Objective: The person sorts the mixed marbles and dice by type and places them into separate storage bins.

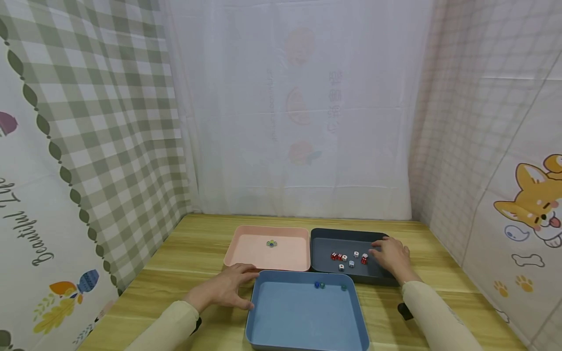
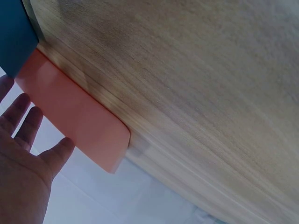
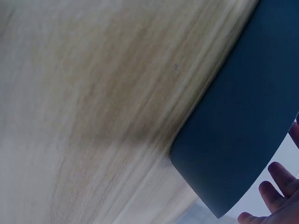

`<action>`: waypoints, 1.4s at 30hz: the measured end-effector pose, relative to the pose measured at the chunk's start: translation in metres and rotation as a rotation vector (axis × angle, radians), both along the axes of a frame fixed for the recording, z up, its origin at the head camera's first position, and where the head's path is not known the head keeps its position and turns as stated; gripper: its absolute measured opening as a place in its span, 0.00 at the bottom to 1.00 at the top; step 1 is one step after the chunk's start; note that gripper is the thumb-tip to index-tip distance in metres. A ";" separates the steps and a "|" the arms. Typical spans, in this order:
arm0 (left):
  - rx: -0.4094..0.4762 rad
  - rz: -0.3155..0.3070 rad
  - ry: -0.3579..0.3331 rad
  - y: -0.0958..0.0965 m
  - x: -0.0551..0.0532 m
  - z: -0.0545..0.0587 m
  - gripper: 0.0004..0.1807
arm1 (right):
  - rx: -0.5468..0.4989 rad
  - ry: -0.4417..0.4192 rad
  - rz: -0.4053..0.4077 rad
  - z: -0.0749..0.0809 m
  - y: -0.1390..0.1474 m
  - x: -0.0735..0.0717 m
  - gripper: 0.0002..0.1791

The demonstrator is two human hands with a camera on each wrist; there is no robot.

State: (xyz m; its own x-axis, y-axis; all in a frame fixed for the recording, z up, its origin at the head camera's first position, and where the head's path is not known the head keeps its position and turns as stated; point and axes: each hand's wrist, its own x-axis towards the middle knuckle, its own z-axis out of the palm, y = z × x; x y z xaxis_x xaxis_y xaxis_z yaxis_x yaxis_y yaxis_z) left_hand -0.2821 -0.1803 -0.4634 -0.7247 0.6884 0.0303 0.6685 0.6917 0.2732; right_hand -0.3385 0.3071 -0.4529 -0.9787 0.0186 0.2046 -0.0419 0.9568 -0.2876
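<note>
My left hand (image 1: 226,286) is beside the left rim of the blue tray (image 1: 307,317), fingers spread and nothing in them. In the left wrist view, its loose fingers (image 2: 29,123) overlap the outer side of the pink tray (image 2: 77,109). Over the right end of the dark tray (image 1: 322,239) hangs my right hand (image 1: 392,256), fingers extended toward the dice. Nearest to it are a red die (image 1: 364,261) and a white die (image 1: 356,254). The right wrist view catches its relaxed fingertips (image 3: 275,179) above the dark tray's wall (image 3: 238,126).
The pink tray (image 1: 237,248) at the back left bears a small cluster of green and blue pieces (image 1: 271,243). A blue die (image 1: 317,284) and green dice (image 1: 344,287) lie near the blue tray's far edge. Curtains (image 1: 303,195) enclose the wooden table (image 1: 175,273).
</note>
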 end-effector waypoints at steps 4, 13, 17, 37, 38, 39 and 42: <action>-0.003 -0.002 0.008 0.000 0.000 0.000 0.46 | 0.003 0.010 0.020 -0.001 -0.002 0.000 0.18; 0.000 0.002 -0.004 0.000 0.000 0.000 0.45 | 0.023 0.041 0.077 -0.003 -0.008 0.000 0.17; -0.001 0.003 -0.001 0.000 -0.001 -0.001 0.45 | 0.010 0.047 0.092 -0.002 -0.013 0.003 0.17; -0.002 0.006 -0.008 -0.001 -0.001 0.000 0.44 | -0.005 0.139 0.313 -0.010 -0.030 0.035 0.20; -0.004 0.007 -0.009 0.000 -0.002 0.000 0.44 | -0.003 0.141 0.324 -0.011 -0.030 0.037 0.20; -0.009 0.005 -0.004 0.000 -0.002 0.000 0.43 | -0.005 0.140 0.332 -0.012 -0.029 0.038 0.21; -0.020 0.000 0.025 0.001 -0.003 0.000 0.43 | 0.001 0.132 0.351 -0.013 -0.029 0.044 0.21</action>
